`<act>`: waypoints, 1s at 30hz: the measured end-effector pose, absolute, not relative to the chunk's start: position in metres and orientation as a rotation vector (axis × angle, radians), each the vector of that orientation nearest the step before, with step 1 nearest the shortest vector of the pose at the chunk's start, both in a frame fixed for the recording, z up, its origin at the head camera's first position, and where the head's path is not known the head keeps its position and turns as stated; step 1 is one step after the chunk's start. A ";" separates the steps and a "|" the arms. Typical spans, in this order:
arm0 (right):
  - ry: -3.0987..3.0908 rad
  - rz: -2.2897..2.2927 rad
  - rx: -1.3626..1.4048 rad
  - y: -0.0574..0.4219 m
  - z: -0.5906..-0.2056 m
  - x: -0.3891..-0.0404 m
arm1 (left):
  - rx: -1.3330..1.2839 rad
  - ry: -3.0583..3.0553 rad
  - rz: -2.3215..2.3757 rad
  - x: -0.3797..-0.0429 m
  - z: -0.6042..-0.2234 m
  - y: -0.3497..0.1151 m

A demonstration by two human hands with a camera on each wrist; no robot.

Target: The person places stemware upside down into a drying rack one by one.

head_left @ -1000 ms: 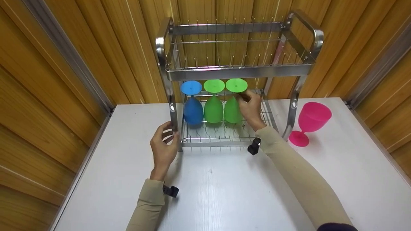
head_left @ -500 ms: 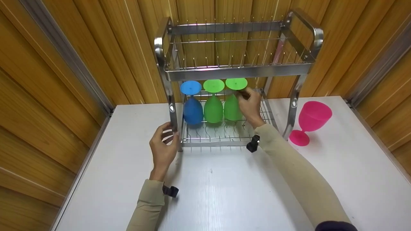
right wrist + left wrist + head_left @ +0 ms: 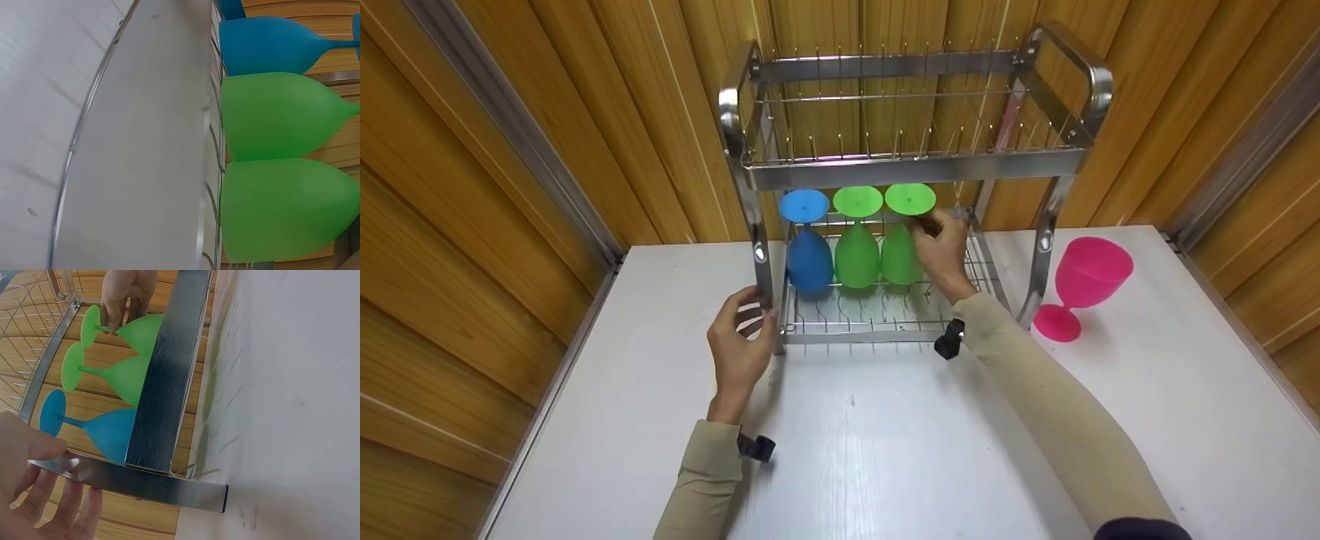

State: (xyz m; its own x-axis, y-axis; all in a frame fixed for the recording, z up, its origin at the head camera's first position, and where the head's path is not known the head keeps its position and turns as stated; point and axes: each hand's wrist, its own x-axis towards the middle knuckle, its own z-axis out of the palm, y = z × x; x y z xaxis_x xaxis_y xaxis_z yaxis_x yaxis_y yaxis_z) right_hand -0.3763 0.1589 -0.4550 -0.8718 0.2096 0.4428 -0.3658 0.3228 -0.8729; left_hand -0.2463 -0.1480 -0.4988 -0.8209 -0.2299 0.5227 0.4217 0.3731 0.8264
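A two-tier metal dish rack (image 3: pixel 919 165) stands on the white table. Three plastic goblets are upside down in a row on its lower wire shelf: a blue goblet (image 3: pixel 810 259), a middle green goblet (image 3: pixel 858 255) and a right-hand green goblet (image 3: pixel 898 259). My right hand (image 3: pixel 945 247) pinches the stem of the right-hand green goblet just under its foot. Around the rack's left front post my left hand (image 3: pixel 741 341) has its thumb on one side and fingers on the other; the left wrist view shows this grip on the post (image 3: pixel 135 481).
A pink goblet (image 3: pixel 1091 274) stands upright on the table (image 3: pixel 885 435), right of the rack. Upright wire prongs line the rack's upper tier (image 3: pixel 915 157). Wood-patterned panels (image 3: pixel 510 225) close in the back and sides.
The right-hand green goblet rose slightly in my right hand, then came down a little again. My left hand keeps its place on the post.
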 end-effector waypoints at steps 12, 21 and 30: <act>-2.126 1.544 0.189 0.163 -0.457 -0.374 | -0.180 -2.051 -1.480 -0.246 -0.499 -0.149; -2.134 1.558 0.184 0.164 -0.458 -0.371 | -0.169 -2.058 -1.486 -0.245 -0.500 -0.148; -2.167 1.539 0.123 0.167 -0.452 -0.349 | -0.159 -2.075 -1.480 -0.245 -0.498 -0.149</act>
